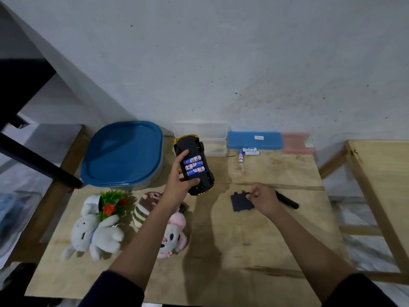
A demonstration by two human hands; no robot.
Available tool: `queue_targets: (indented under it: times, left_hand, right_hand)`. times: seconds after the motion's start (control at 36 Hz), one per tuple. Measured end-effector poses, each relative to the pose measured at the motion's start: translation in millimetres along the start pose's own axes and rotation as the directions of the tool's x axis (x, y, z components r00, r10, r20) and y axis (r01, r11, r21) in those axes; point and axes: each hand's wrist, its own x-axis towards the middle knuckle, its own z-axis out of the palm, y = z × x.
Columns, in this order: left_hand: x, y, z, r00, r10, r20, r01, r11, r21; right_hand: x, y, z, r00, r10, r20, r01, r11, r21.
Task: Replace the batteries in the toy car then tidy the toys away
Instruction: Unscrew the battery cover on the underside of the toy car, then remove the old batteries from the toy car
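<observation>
Hidden under the left hand (179,180): part of the toy car (194,166) underside and one end of the batteries (194,166) in its open bay; labels on those cells too small to read in full. Covered by the right hand (262,197): a corner of the black battery cover (240,201) and the near end of the black tool (287,201) (screwdriver or not, impossible to say). Crossed by the left forearm: the pink plush (173,235) and the striped brown plush (143,209), with a small dark object (182,208) beside them mostly concealed. Too small to read: print on the loose batteries (247,152) and the sticker on the blue case (254,140); blurred: the pink case (297,142). Cut off at the left edge: a bluish bundle (8,209) under the table.
</observation>
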Motion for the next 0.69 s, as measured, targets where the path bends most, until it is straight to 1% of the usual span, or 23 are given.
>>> queue_targets:
  times: [0.14, 0.25, 0.42, 0.44, 0.5, 0.53, 0.58, 0.69]
  left_hand:
    - [-3.2, 1.0, -1.0, 1.000, 0.008, 0.011, -0.009, 1.000, 0.022]
    - [-6.2, 2.2, -1.7, 0.999, 0.018, 0.027, -0.019, 1.000, 0.024]
    - [-10.9, 10.2, 0.0, 0.996, 0.054, 0.074, -0.057, 0.997, 0.048]
    - [-11.8, 12.2, 0.5, 0.995, 0.063, 0.080, -0.068, 0.996, 0.054]
    - [-12.9, 15.5, 1.3, 0.993, 0.078, 0.089, -0.085, 0.993, 0.078]
    - [-13.3, 17.3, 1.8, 0.992, 0.082, 0.094, -0.091, 0.992, 0.089]
    - [-13.6, 20.9, 3.2, 0.990, 0.089, 0.105, -0.100, 0.990, 0.101]
    - [-15.8, 28.8, 10.4, 0.984, 0.129, 0.126, -0.145, 0.981, 0.127]
  right_hand:
    - [-3.9, 7.3, 3.0, 0.998, 0.019, -0.068, -0.018, 0.999, 0.027]
    - [-3.2, 9.5, 6.1, 0.996, 0.018, -0.092, -0.015, 0.999, 0.040]
    - [-4.6, 11.0, 3.8, 0.995, 0.021, -0.094, -0.020, 1.000, 0.010]
    - [-5.0, 9.2, 2.7, 0.994, 0.019, -0.104, -0.017, 1.000, 0.016]
    - [-5.4, -0.2, -1.8, 0.992, 0.011, -0.125, 0.000, 0.996, 0.084]
    - [-6.1, -8.4, -4.6, 0.991, -0.009, -0.131, 0.025, 0.992, 0.123]
    - [-10.2, -32.2, -11.9, 0.989, -0.096, -0.114, 0.115, 0.979, 0.170]
    - [-24.5, -89.9, -24.9, 0.955, -0.284, -0.086, 0.297, 0.914, 0.278]
